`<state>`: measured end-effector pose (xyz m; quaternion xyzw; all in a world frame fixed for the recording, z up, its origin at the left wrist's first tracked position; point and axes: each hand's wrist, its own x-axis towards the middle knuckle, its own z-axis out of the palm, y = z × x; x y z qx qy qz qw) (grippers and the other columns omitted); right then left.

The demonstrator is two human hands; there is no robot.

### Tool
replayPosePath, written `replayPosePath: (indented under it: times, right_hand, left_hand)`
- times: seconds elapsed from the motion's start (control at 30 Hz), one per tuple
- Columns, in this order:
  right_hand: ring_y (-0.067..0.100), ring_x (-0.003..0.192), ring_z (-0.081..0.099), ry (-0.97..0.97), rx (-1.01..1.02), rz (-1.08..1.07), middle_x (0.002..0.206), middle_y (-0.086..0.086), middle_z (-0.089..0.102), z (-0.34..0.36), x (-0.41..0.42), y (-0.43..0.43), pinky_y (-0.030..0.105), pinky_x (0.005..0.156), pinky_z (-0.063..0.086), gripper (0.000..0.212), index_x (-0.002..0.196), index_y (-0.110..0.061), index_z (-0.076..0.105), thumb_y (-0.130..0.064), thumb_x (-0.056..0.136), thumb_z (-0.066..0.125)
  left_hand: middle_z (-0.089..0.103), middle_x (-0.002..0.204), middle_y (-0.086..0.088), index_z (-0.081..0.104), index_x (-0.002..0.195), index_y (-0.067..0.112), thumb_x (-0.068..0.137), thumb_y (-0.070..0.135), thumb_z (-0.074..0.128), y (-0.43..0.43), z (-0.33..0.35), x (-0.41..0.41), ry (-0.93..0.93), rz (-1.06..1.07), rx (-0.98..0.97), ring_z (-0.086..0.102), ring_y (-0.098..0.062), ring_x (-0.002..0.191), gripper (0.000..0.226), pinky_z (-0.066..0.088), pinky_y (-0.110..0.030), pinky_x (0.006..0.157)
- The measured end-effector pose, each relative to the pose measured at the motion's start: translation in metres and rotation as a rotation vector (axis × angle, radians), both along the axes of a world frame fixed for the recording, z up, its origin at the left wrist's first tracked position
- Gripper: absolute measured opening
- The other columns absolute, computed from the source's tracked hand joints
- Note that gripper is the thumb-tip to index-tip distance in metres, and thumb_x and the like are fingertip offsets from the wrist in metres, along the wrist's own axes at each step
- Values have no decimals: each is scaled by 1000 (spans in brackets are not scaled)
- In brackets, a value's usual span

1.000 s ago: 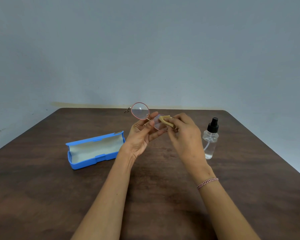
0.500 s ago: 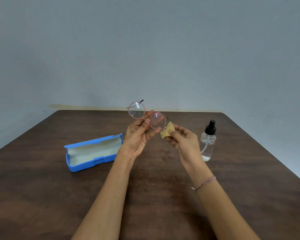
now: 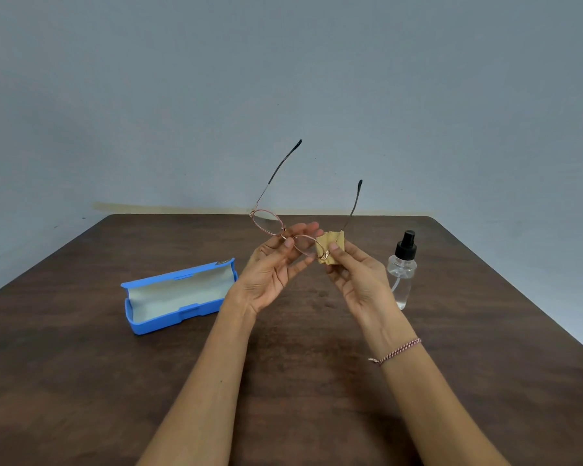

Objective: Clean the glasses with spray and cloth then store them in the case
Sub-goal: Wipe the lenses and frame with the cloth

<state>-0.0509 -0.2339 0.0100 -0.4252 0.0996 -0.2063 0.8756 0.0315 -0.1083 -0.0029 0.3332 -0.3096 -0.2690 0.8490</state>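
Dark brown wood-grain table (image 3: pixel 81 381), plain pale blue-grey wall (image 3: pixel 283 79) behind, yellowish stain along the wall's base, soft even light

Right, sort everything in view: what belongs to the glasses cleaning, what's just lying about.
Belongs: glasses, held by the left hand; cloth, pinched in the right hand; spray bottle; open blue case.
Just there: bracelet; table; wall.

The glasses (image 3: pixel 266 223) have tipped over, temples now pointing up and away.
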Motion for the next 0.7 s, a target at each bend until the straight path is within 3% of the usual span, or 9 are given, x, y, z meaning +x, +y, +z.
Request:
replayPosePath:
  times: [0.17, 0.27, 0.4, 0.53, 0.6, 0.7]
  right_hand:
    - [8, 70, 67, -59, -113, -152, 83, 3, 70, -2, 5, -3, 18, 65, 55, 22, 105, 1, 63, 3, 84, 62]
    - [7, 72, 68, -69, -190, -220, 82, 3, 71, -7, 7, -3, 18, 64, 54, 18, 100, -5, 65, 2, 83, 64]
    - [15, 84, 67, -53, -259, -263, 90, 4, 70, -13, 8, -4, 27, 78, 55, 18, 95, -14, 65, 0, 82, 66]
    - [23, 91, 66, -23, -306, -265, 94, 9, 70, -16, 10, -3, 36, 87, 54, 20, 98, -11, 65, 1, 81, 66]
    - [23, 91, 67, -23, -300, -258, 93, 9, 71, -17, 10, -3, 36, 86, 54, 19, 96, -11, 66, 0, 81, 67]
    - [15, 84, 67, -30, -290, -232, 88, 4, 71, -16, 11, -3, 29, 82, 55, 15, 90, -15, 67, -3, 82, 66]
  left_hand:
    - [67, 118, -13, 65, 114, 8, 89, 13, 51, -4, -3, 0, 73, 62, 140, 66, -21, 104, 29, 57, -30, 82]
    - [68, 112, -17, 60, 119, 3, 93, 17, 49, -6, -3, -4, 147, 91, 216, 68, -25, 102, 31, 58, -30, 77]
    - [68, 110, -19, 60, 117, 2, 78, 21, 63, -5, 2, -14, 195, 124, 231, 70, -23, 95, 44, 59, -28, 74]
    - [70, 105, -16, 64, 110, 3, 76, 7, 67, -11, -2, -24, 245, 228, 293, 70, -21, 91, 34, 59, -26, 74]
    - [72, 99, -14, 63, 109, 2, 79, 2, 65, -13, -4, -26, 271, 278, 272, 71, -20, 91, 30, 58, -26, 76]
    - [72, 101, -15, 63, 112, 3, 72, 6, 69, -13, -6, -28, 265, 327, 223, 69, -22, 98, 41, 56, -26, 83]
